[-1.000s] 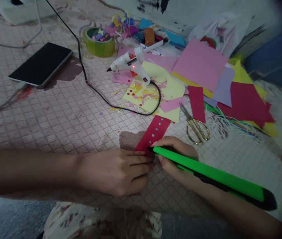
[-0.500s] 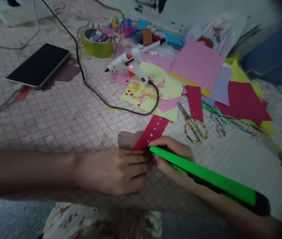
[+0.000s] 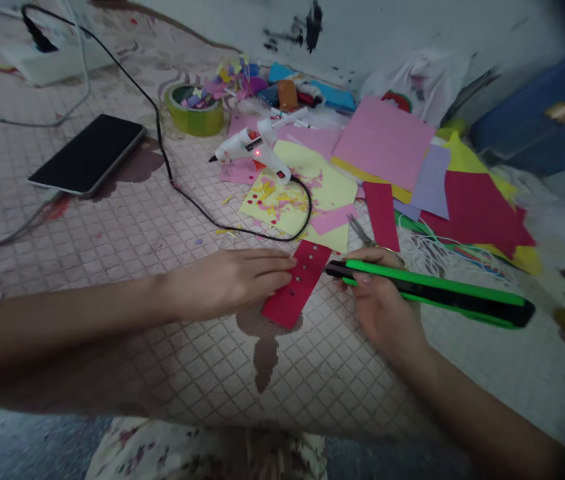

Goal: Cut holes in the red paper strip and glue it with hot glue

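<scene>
A red paper strip (image 3: 285, 310) with a row of small holes lies slantwise on the patterned cloth. My left hand (image 3: 232, 283) rests flat with its fingers stretched over the strip's left edge. In my right hand (image 3: 387, 313) is a green and black utility knife (image 3: 462, 299), its dark tip pointing left, close to the strip's right edge. Whether the blade is out I cannot tell. Gold-handled scissors (image 3: 361, 230) lie just beyond my right hand, which partly hides them.
Behind the strip, a white glue gun (image 3: 255, 148) with a red light lies by pale yellow paper (image 3: 332, 187). Its black cord loops across the cloth. Around are tape (image 3: 195, 120), a phone (image 3: 87, 153), pink sheets (image 3: 385, 143) and white string (image 3: 427, 247).
My left hand has moved up along the strip, uncovering its near end. My right hand has drawn the knife away to the right and turned it flatter. The view has shifted slightly.
</scene>
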Demonstrator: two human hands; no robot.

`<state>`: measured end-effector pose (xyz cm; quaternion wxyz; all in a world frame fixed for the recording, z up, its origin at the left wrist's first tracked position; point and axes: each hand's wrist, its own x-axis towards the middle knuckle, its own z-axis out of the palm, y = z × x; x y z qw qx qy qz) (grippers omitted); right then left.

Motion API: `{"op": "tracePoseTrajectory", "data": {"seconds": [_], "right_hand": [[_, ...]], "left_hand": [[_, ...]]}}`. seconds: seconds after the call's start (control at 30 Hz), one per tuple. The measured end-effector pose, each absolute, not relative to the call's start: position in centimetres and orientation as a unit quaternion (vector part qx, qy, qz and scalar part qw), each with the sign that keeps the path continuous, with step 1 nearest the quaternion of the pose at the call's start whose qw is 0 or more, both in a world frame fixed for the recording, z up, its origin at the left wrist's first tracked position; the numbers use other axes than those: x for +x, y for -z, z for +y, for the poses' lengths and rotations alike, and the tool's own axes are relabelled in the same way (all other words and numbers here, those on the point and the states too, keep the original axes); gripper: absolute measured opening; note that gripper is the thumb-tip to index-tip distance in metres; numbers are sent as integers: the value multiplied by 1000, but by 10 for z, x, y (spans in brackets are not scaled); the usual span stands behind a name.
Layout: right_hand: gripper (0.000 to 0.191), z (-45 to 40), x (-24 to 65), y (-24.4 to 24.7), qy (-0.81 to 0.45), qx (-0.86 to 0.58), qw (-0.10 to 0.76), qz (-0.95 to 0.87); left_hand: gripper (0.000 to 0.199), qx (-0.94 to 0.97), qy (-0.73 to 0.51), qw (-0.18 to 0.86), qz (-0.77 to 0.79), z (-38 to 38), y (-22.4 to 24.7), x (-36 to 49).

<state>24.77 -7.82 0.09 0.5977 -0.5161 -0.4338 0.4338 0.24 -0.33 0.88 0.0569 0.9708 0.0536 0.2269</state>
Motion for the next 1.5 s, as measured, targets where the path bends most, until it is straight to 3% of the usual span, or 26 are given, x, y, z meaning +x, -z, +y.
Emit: {"op": "tracePoseTrajectory", "data": {"seconds": [0.4,0.7,0.9,1.07,1.2,1.27,1.37,1.5], "right_hand": [[16,-70,258,4,-423,-521,612,-418],[15,-71,256,0,-439,-521,609,-405],[14,-70,255,1,-434,-530,602,-411],[13,-70,255,1,-442,-523,608,-403],[14,-70,255,1,-429,-521,602,-426],[14,-70,256,2,-420,-522,599,-439],[15,-70,259,3,-414,-518,596,-453],[17,-71,261,2,-449,-498,584,-458]], "left_hand": [[24,954,-155,186,174,29,-13,53],[36,949,-98,301,-14,39,-20,35],[52,954,-39,297,4,9,-15,17],[49,965,-34,259,12,-15,-14,7],[42,963,-113,243,40,-10,-15,7],[35,942,-180,255,126,-3,-16,11],[27,871,-232,366,231,4,-19,19],[24,756,-243,554,250,2,-22,22]]}}
